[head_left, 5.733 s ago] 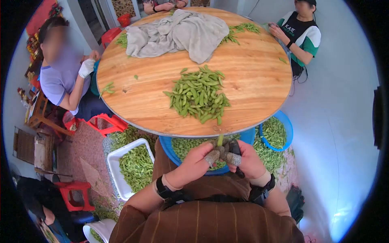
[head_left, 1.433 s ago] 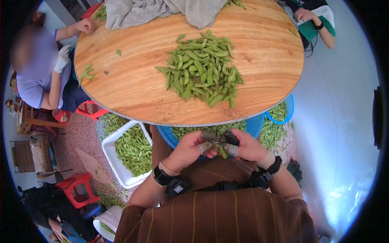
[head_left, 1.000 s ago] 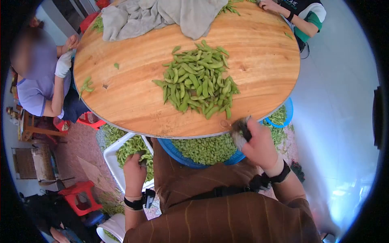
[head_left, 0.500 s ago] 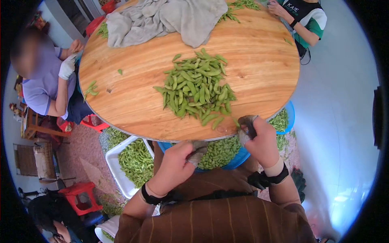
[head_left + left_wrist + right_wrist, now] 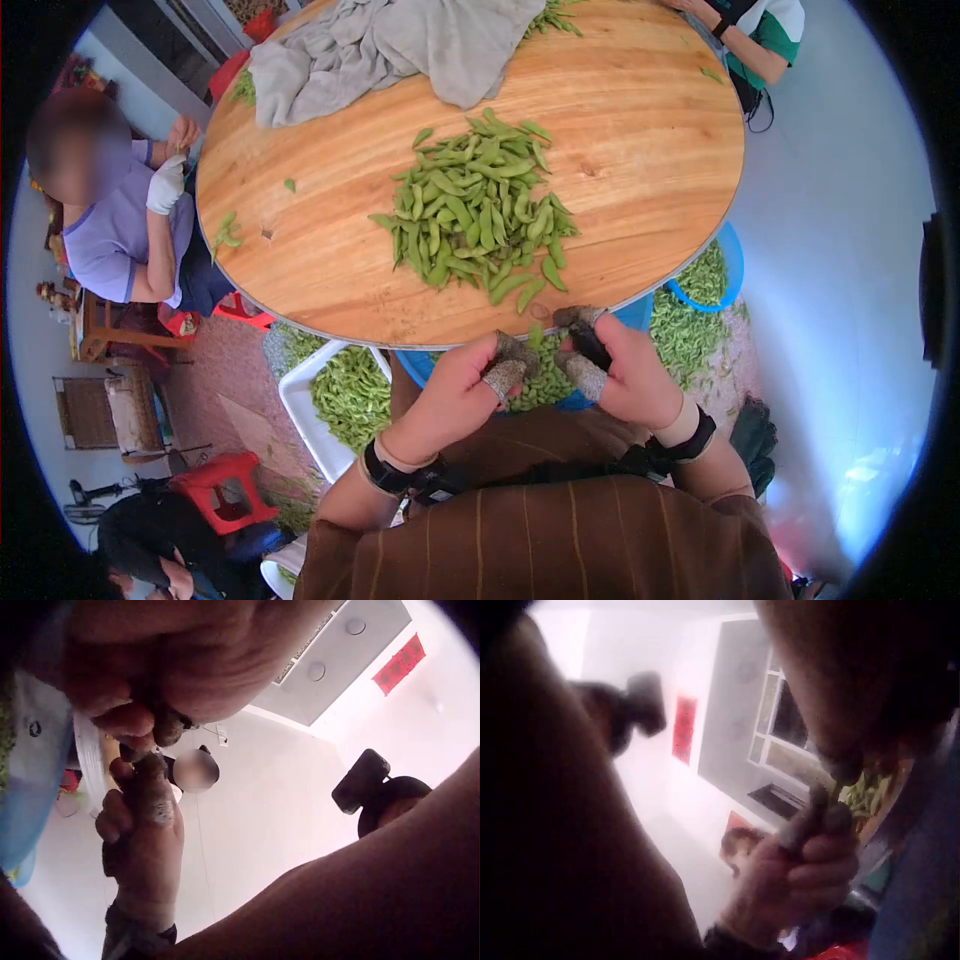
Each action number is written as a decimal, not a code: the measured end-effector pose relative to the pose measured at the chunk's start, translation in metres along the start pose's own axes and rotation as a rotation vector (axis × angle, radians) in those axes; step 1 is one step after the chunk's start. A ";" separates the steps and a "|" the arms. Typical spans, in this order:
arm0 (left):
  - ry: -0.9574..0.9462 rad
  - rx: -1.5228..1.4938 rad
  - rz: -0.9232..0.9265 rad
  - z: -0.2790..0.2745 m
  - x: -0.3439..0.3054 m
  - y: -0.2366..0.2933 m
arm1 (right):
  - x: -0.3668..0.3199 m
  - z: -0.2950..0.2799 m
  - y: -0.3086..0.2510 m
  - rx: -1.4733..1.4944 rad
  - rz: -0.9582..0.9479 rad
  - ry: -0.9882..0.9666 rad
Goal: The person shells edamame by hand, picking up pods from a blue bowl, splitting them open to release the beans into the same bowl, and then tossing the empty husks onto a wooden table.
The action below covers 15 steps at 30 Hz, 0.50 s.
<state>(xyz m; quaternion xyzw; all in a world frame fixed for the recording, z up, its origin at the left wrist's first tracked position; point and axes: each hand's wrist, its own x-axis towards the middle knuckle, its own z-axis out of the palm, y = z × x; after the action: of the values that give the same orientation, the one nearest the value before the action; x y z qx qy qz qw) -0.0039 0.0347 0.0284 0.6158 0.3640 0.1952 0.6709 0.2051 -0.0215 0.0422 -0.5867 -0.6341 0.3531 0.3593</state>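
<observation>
In the head view my left hand (image 5: 445, 395), grey wraps on its thumb and finger, pinches at the table's near edge, a green pod (image 5: 536, 335) at its fingertips. To its right my right hand (image 5: 640, 375), also wrapped, curls round a small black object (image 5: 590, 346), which the fingers partly cover. A gap separates the hands. A heap of green pods (image 5: 475, 210) lies on the round wooden table (image 5: 330, 270). Below the hands, a blue basin (image 5: 415, 366) holds shelled green beans (image 5: 545, 385). The left wrist view shows the right hand (image 5: 150, 840) with bent fingers.
A white tub (image 5: 310, 415) of pods stands at lower left, a blue basket (image 5: 735, 262) at right. Grey cloth (image 5: 380, 55) covers the table's far part. One person (image 5: 125, 220) sits at left, another (image 5: 765, 45) at upper right. A red stool (image 5: 225, 490) is at lower left.
My left hand went from beside the right hand to the white tub, then back to the table edge, and now moves rightward. The right hand, earlier at the heap's near side, has come slightly lower.
</observation>
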 end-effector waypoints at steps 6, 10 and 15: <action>0.088 0.332 0.309 0.006 0.004 -0.015 | 0.001 -0.003 -0.006 0.124 0.055 -0.249; 0.084 0.300 0.296 0.012 0.006 -0.008 | -0.001 -0.003 -0.004 0.277 0.102 -0.255; 0.164 0.360 0.269 0.014 0.005 -0.004 | -0.004 -0.004 0.000 0.402 0.135 -0.259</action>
<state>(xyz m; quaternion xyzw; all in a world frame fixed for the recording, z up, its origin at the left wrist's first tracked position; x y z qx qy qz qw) 0.0088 0.0284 0.0231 0.7505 0.3608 0.2642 0.4866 0.2086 -0.0253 0.0444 -0.4942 -0.5511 0.5676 0.3603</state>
